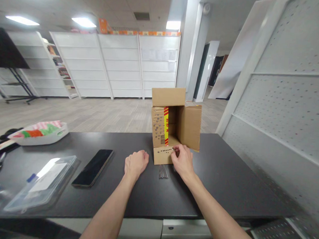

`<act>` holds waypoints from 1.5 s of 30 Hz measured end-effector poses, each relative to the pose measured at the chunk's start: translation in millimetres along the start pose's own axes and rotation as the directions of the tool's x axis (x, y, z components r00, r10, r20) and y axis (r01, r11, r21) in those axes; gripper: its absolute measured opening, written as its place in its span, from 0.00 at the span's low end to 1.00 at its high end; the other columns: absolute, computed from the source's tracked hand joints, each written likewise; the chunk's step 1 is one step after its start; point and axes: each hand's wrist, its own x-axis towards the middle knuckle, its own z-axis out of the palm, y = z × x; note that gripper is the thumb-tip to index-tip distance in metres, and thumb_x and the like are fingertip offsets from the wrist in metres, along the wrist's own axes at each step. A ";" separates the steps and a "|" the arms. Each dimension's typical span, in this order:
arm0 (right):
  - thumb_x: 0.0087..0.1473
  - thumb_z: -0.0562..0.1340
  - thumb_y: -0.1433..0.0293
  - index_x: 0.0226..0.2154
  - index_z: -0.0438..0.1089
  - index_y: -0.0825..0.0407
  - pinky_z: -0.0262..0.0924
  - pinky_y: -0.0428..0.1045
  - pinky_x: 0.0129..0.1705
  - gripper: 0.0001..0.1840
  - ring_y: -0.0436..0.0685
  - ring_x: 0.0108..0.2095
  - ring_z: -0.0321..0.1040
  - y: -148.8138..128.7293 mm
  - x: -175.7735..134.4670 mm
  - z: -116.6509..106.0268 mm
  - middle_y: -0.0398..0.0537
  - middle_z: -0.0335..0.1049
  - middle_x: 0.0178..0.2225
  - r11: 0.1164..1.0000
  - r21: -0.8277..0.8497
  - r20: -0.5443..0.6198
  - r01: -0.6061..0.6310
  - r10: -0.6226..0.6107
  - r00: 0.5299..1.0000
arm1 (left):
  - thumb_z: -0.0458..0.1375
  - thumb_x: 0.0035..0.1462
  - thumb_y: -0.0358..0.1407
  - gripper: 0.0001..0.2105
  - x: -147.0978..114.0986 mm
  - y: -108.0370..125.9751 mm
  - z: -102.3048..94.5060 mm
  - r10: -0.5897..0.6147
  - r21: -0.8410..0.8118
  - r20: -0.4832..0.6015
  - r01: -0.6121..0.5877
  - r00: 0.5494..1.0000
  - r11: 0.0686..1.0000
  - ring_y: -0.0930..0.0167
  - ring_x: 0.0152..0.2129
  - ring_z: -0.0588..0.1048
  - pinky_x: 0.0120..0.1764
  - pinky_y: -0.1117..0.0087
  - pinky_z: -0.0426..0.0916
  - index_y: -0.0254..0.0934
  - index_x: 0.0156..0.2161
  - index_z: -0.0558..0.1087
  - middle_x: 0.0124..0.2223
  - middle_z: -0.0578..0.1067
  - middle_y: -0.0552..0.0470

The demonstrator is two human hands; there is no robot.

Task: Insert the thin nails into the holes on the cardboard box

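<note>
An open cardboard box (190, 126) stands on the dark table with its opening towards me. Small dark dots or holes run along its lower flap (161, 158), and round grey heads dot its left flap (158, 126). My right hand (183, 160) is at the right end of the lower flap, thumb and fingers pinched together; what is between them is too small to make out. Several thin metal nails or screws (163, 171) lie side by side just below that flap. To the left of the box, my left hand (136, 163) rests closed on the table, with nothing visible in it.
On the table's left lie a black phone (93, 167), a clear plastic case (44, 181) and a white basket (46, 139) with colourful cloth-like items. A perforated metal panel (287, 102) rises along the right side. White shelving (119, 66) stands across the room.
</note>
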 end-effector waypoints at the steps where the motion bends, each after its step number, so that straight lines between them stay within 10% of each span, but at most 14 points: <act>1: 0.48 0.55 0.72 0.33 0.68 0.52 0.51 0.50 0.37 0.08 0.57 0.37 0.63 0.9 0.2 2.0 0.48 0.69 0.33 1.000 -0.006 -0.013 0.003 -0.003 1.000 | 0.39 0.60 0.43 0.21 0.0 0.1 -0.1 0.003 0.000 -0.001 -0.003 1.000 1.000 0.59 0.35 0.77 0.36 0.63 0.67 0.39 0.36 0.75 0.36 0.78 0.41; 45: 0.55 0.53 0.69 0.34 0.63 0.50 0.44 0.51 0.40 0.05 0.57 0.39 0.61 0.5 -6.1 12.5 0.46 0.69 0.35 0.999 0.051 -0.059 0.013 -0.009 0.998 | 0.39 0.60 0.44 0.22 0.0 0.4 0.4 -0.013 -0.006 0.001 0.013 1.000 1.000 0.59 0.35 0.77 0.36 0.64 0.67 0.38 0.36 0.75 0.35 0.77 0.42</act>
